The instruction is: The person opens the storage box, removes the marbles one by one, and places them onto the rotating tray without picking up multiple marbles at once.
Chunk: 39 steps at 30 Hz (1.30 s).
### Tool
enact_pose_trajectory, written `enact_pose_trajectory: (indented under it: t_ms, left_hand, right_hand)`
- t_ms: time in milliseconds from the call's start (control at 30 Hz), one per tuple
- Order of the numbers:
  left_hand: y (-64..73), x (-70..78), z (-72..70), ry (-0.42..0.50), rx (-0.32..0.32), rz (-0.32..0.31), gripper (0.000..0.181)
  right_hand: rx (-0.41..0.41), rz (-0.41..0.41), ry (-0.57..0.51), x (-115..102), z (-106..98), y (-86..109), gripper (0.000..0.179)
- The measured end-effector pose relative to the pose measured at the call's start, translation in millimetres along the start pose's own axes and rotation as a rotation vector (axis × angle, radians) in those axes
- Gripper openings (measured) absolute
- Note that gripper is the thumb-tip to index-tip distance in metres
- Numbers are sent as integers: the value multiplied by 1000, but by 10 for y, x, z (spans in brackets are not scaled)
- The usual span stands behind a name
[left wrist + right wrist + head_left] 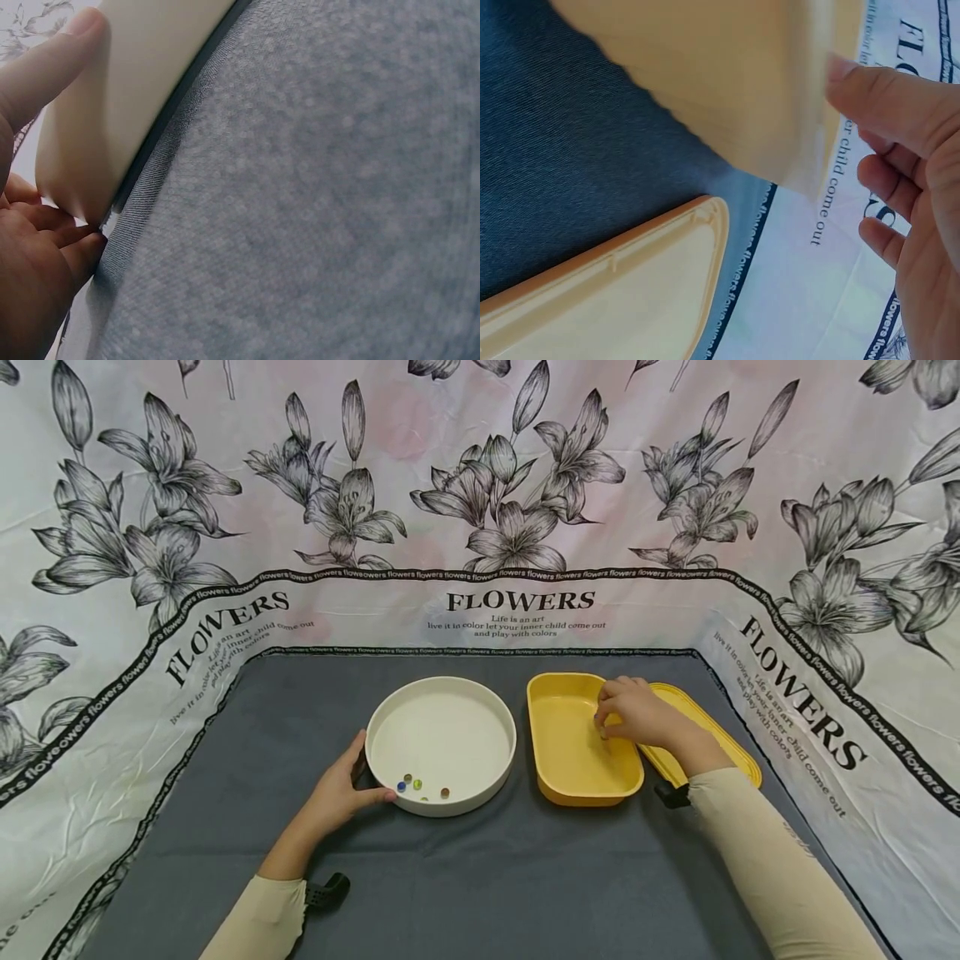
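Note:
My left hand holds a round white tray at its near-left side, thumb over the rim and fingers along the outer wall. In the left wrist view, the fingertips reach the tray's lower edge. Several small glass marbles, blue, green and brown, lie in the tray near the thumb. My right hand is over the right side of a yellow rectangular container. Its fingers are curled together, with a small blue marble showing at the fingertips. The right wrist view hides those fingertips behind the container wall.
A yellow lid lies to the right of the container, partly under the right forearm. The dark grey cloth covers the table. A white flower-printed sheet edges it and rises behind.

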<state>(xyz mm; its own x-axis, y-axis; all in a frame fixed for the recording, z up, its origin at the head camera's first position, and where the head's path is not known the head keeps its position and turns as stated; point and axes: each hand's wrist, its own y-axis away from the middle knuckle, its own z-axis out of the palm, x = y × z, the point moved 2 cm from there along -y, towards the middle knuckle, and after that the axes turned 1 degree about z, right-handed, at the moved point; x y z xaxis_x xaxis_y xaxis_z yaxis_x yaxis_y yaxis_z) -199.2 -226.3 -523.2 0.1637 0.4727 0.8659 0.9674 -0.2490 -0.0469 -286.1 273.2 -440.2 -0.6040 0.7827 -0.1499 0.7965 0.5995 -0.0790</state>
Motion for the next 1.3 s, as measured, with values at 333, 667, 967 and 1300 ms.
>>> enact_pose_trajectory:
  t_ms: [333,667,967,1300]
  left_hand:
    - [2,-38,15,-9,-4,-3,130]
    - [-2,-18,31,-4,-10,8,129]
    - [42,-48,-6,-27,7,9,128]
    - [18,-45,15,-24,12,2,129]
  right_hand:
    - [43,62,-144,-75,-64,-31,13]
    - [120,140,-343,-196,-88,-69,13]
    - [124,135,-393,-368,-46,-206,13]
    - [130,121,-433,-490,-71,-292,13]
